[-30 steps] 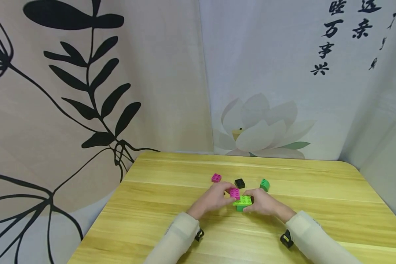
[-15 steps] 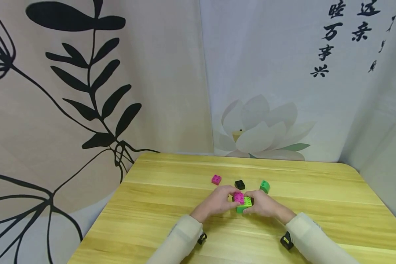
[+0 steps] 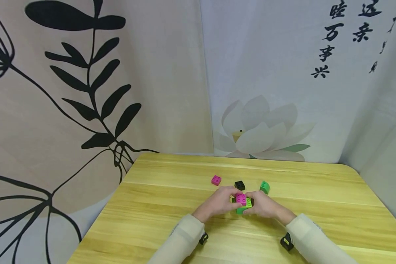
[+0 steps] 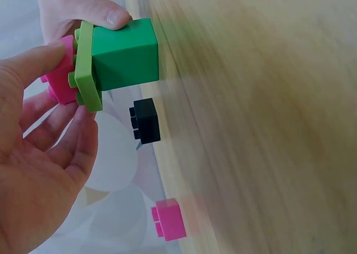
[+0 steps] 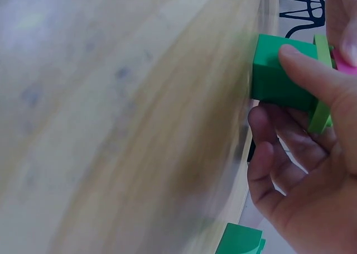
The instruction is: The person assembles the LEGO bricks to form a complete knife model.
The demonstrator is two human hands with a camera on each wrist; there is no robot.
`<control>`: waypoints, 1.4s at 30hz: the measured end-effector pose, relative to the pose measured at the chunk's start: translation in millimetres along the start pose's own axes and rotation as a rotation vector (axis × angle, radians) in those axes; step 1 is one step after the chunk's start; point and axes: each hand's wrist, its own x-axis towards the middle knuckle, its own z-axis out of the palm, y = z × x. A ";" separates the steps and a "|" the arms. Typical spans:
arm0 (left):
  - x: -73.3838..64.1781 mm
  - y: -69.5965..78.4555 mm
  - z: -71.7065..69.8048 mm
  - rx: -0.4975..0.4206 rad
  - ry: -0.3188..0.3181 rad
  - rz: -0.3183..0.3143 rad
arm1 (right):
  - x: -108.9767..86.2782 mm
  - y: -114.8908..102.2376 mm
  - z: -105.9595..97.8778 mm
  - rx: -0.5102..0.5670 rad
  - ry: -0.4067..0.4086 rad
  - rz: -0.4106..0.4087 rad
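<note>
In the head view my left hand (image 3: 219, 201) pinches a pink building brick (image 3: 241, 199) between thumb and fingers. It sits against the studded top of a lime-green plate (image 3: 249, 202), towards the plate's left end; whether it is fully seated I cannot tell. Beneath the plate is a larger green block (image 4: 127, 56), best seen in the left wrist view. My right hand (image 3: 265, 205) grips this block from the right, its thumb (image 5: 304, 64) on the near face and its fingers behind. The two hands nearly meet around the stack.
Behind the hands on the wooden table (image 3: 151, 205) lie a second pink brick (image 3: 216, 180), a black brick (image 3: 239, 185) and a green brick with a curved side (image 3: 264, 187). A printed curtain (image 3: 171, 91) hangs beyond the table's far edge.
My left hand has moved right and slightly nearer with the pink brick, from the left edge of the lime plate to over its studs. The right hand has stayed almost still.
</note>
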 end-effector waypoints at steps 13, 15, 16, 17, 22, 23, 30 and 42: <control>3.5 2.0 -0.9 0.085 -0.031 0.022 | -0.1 1.5 1.2 0.009 0.001 -0.006; 3.6 2.1 -1.5 0.107 -0.031 0.033 | 0.0 1.6 1.4 0.012 0.000 -0.006; 3.7 2.1 -1.6 0.113 -0.031 0.035 | 0.0 1.6 1.4 0.013 0.000 -0.005; 3.7 2.3 -1.9 0.119 -0.032 0.038 | 0.0 1.7 1.4 0.013 0.000 -0.004; 4.4 2.6 -2.7 0.122 -0.038 0.023 | 0.1 2.4 1.1 0.014 0.003 -0.006; 4.6 3.0 -3.0 0.124 -0.040 0.019 | 0.2 2.6 1.1 0.015 0.003 -0.007; 5.7 4.0 -3.5 0.146 -0.039 0.050 | -0.8 4.0 1.9 0.020 0.000 -0.013; 6.6 3.1 -5.1 0.060 -0.047 0.009 | -0.2 4.0 2.1 0.031 0.000 -0.010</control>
